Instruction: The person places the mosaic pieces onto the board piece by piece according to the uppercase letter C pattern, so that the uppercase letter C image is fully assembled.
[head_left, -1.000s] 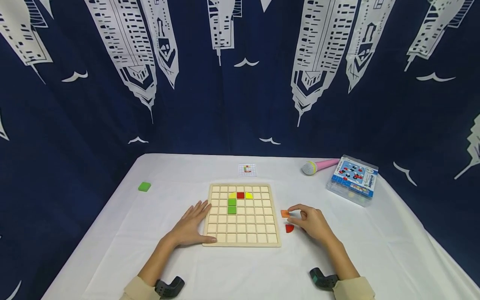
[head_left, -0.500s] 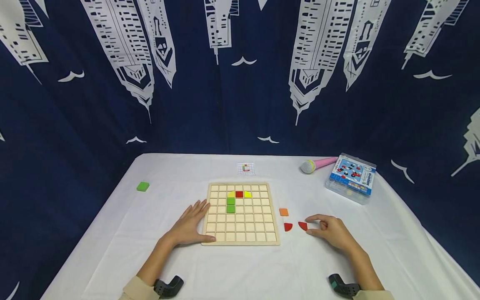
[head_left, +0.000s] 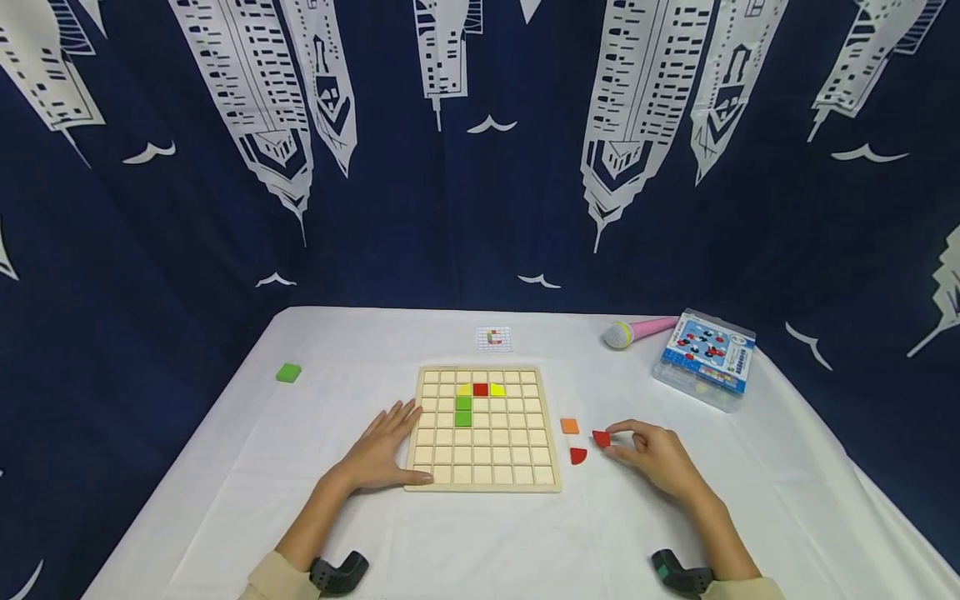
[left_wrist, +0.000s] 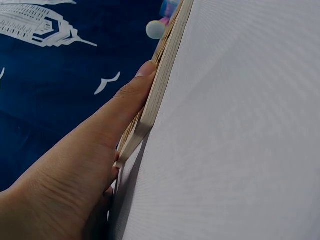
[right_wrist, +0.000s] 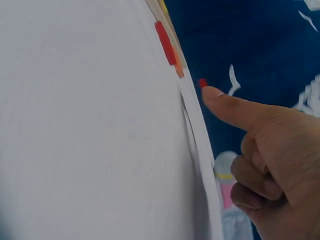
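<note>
My right hand (head_left: 654, 457) pinches a red quarter-round tile (head_left: 602, 438) between thumb and index finger; in the right wrist view only a small red bit (right_wrist: 202, 82) shows past the thumb. Left of it on the white cloth lie an orange square tile (head_left: 570, 426) and another red quarter-round tile (head_left: 578, 456). My left hand (head_left: 381, 450) rests with spread, straight fingers at the left side of the wooden grid board (head_left: 502, 457), its thumb on the front left corner. Set in the grid are a red square (head_left: 481, 390), two green squares (head_left: 463, 411) and two yellow pieces (head_left: 497, 390).
Behind the board lies a small pattern card (head_left: 494, 339). A green square tile (head_left: 288, 372) is at the far left. Toward the back right are a pink microphone (head_left: 652, 327) and a clear plastic box (head_left: 705, 358) with a blue label. A dark patterned curtain (head_left: 450, 208) hangs behind.
My right hand has left the orange tile, moved right to the second red tile, and now carries it slightly left and away from me. My left hand has stayed on the board.
</note>
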